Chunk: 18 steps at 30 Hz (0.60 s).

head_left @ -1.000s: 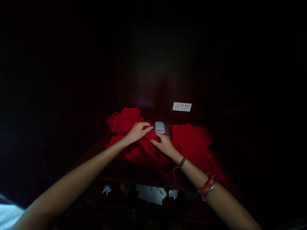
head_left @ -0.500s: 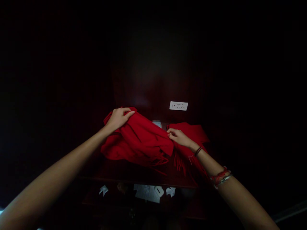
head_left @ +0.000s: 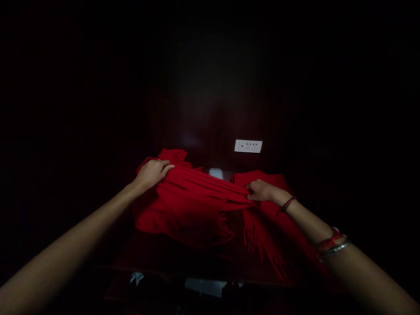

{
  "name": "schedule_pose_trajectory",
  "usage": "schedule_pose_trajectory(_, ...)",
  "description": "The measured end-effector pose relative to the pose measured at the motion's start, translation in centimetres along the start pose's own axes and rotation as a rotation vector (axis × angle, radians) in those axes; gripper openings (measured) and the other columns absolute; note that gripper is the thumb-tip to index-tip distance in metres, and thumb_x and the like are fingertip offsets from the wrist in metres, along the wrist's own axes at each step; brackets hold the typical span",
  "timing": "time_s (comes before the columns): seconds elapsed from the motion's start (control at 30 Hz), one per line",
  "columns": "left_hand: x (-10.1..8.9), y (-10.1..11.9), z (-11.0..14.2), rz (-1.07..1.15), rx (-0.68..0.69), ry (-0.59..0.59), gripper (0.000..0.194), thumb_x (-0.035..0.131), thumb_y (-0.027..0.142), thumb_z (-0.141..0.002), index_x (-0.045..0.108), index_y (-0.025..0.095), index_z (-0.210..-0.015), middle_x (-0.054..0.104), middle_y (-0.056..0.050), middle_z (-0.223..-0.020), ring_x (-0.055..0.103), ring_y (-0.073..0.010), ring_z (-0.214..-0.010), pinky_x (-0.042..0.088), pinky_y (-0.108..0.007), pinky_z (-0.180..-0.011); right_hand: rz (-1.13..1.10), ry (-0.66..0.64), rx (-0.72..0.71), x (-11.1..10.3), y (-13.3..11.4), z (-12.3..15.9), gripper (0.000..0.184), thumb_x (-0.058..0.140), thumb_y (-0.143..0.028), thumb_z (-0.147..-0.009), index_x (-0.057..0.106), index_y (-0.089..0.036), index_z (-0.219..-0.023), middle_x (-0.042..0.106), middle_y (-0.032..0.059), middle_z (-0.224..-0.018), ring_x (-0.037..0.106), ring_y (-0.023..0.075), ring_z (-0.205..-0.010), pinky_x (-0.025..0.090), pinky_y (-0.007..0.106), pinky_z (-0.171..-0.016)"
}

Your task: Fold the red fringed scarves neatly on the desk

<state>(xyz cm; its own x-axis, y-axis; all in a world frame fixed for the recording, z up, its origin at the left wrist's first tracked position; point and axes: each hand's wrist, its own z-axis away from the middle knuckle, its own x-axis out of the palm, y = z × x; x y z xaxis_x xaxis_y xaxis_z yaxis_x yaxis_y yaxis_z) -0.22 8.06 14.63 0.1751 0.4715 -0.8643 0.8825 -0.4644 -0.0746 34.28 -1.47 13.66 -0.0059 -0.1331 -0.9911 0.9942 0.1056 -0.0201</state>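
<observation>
Your left hand (head_left: 151, 173) lay left of centre in the frame, palm down and angled toward the middle, with the forearm rising from the lower left corner. Its thumb and fingers were close together, pinching the upper edge of the red cloth (head_left: 193, 214); the tips under the fabric were hidden. Behind that hand, a bunched part of the red fabric was heaped up.

From there the cloth ran across the middle of the frame to your other hand, its upper part drawn into long, nearly straight creases, while the lower part sagged loosely over the dark table (head_left: 154, 251). By the look of it, the work was partway along: the upper edge was pulled out between your hands, but the body was rumpled and not laid flat, and the bunched part at the left had yet to be opened out.

Just beyond the upper edge, near the centre, sat a small pale object (head_left: 216, 173), too blurred to name.

Your right hand (head_left: 261, 190) was right of centre, fingers curled inward and pinching the cloth's right end, the wrist low and the forearm slanting up from the lower right corner. Under and beside it lay more red fabric (head_left: 274, 181), with fringe (head_left: 249, 234) trailing down; whether it was a separate piece was unclear.
</observation>
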Motion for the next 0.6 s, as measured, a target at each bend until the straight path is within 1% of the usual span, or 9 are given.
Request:
schedule_pose_trajectory(0.1, 1.2, -0.3, -0.4, -0.041, -0.011, -0.01, 0.044, 0.023, 0.045, -0.082, 0.059, 0.018, -0.083, 0.062, -0.007, -0.082, 0.057, -0.0217, -0.074, 0.039, -0.027, -0.061, 0.067, -0.034, 0.255, 0.1, 1.3, -1.7, 0.019, 0.057, -0.026, -0.061, 0.062, -0.02, -0.078, 0.059, 0.0099, -0.085, 0.055, 0.0263, -0.079, 0.039, 0.039, -0.065)
schedule_pose_trajectory(0.2, 2.3, -1.2, -0.6, -0.067, -0.016, -0.048, 0.043, 0.023, 0.044, -0.083, 0.058, 0.019, -0.083, 0.062, -0.007, -0.084, 0.057, -0.0217, -0.075, 0.039, -0.026, -0.061, 0.069, 0.027, 0.364, 1.5, 3.6, -2.9, 0.017, 0.058, -0.028, -0.061, 0.062, -0.019, -0.075, 0.059, 0.0114, -0.086, 0.055, 0.031, -0.083, 0.034, 0.052, -0.07)
schedule_pose_trajectory(0.23, 2.5, -1.9, -0.7, -0.078, -0.036, -0.059, 0.042, 0.024, 0.043, -0.083, 0.057, 0.018, -0.085, 0.062, -0.007, -0.084, 0.057, -0.0215, -0.074, 0.039, -0.026, -0.06, 0.067, 0.044, 0.392, 2.1, 4.8, -3.1, 0.013, 0.059, -0.025, -0.06, 0.062, -0.018, -0.071, 0.06, 0.012, -0.082, 0.055, 0.0317, -0.081, 0.033, 0.053, -0.07)
schedule_pose_trajectory(0.3, 2.4, -3.9, -0.6, -0.102, -0.129, -0.073, 0.042, 0.025, 0.043, -0.083, 0.056, 0.017, -0.089, 0.062, -0.008, -0.082, 0.057, -0.0211, -0.07, 0.039, -0.025, -0.059, 0.051, 0.065, 0.423, 3.1, 7.8, -2.8, 0.002, 0.059, -0.017, -0.058, 0.059, -0.015, -0.059, 0.06, 0.0126, -0.071, 0.057, 0.0307, -0.075, 0.035, 0.048, -0.066)
schedule_pose_trajectory(0.37, 2.1, -6.0, -0.4, -0.106, -0.248, -0.091, 0.042, 0.025, 0.044, -0.082, 0.055, 0.015, -0.092, 0.062, -0.008, -0.078, 0.056, -0.0205, -0.066, 0.039, -0.025, -0.057, 0.01, 0.041, 0.384, 3.5, 10.8, -2.2, 0.011, 0.056, -0.013, -0.061, 0.055, -0.016, -0.05, 0.059, 0.0116, -0.063, 0.058, 0.0251, -0.067, 0.039, 0.037, -0.059)
schedule_pose_trajectory(0.4, 1.9, -6.8, -0.3, -0.088, -0.279, -0.114, 0.041, 0.027, 0.045, -0.081, 0.055, 0.015, -0.09, 0.062, -0.007, -0.077, 0.056, -0.02, -0.065, 0.039, -0.025, -0.057, -0.014, 0.046, 0.336, 3.5, 11.9, -2.0, 0.014, 0.054, -0.014, -0.064, 0.054, -0.017, -0.05, 0.059, 0.0103, -0.063, 0.057, 0.0209, -0.066, 0.039, 0.032, -0.059)
schedule_pose_trajectory(0.47, 1.5, -7.0, -0.2, 0.028, -0.214, -0.174, 0.037, 0.032, 0.045, -0.08, 0.056, 0.017, -0.085, 0.062, -0.004, -0.079, 0.055, -0.0177, -0.068, 0.039, -0.023, -0.061, -0.175, 0.098, 0.154, 3.1, 12.6, -1.9, 0.013, 0.05, -0.022, -0.07, 0.054, -0.019, -0.058, 0.059, 0.0069, -0.066, 0.056, 0.0162, -0.064, 0.04, 0.028, -0.059)
schedule_pose_trajectory(0.53, 1.3, -4.9, -0.7, 0.188, -0.062, -0.232, 0.035, 0.034, 0.044, -0.08, 0.057, 0.018, -0.079, 0.062, -0.001, -0.078, 0.054, -0.0152, -0.069, 0.039, -0.022, -0.065, -0.429, 0.181, -0.077, 2.3, 10.6, -2.8, 0.017, 0.046, -0.032, -0.073, 0.054, -0.017, -0.072, 0.059, 0.0048, -0.073, 0.055, 0.0153, -0.069, 0.042, 0.028, -0.065)
schedule_pose_trajectory(0.6, 1.0, -1.0, -1.6, 0.32, 0.079, -0.215, 0.036, 0.033, 0.044, -0.08, 0.058, 0.018, -0.076, 0.061, 0.0, -0.074, 0.053, -0.0139, -0.066, 0.038, -0.022, -0.065, -0.642, 0.241, -0.269, 1.5, 6.4, -4.3, 0.026, 0.049, -0.036, -0.072, 0.053, -0.017, -0.088, 0.058, 0.0056, -0.087, 0.053, 0.0161, -0.08, 0.042, 0.03, -0.073)
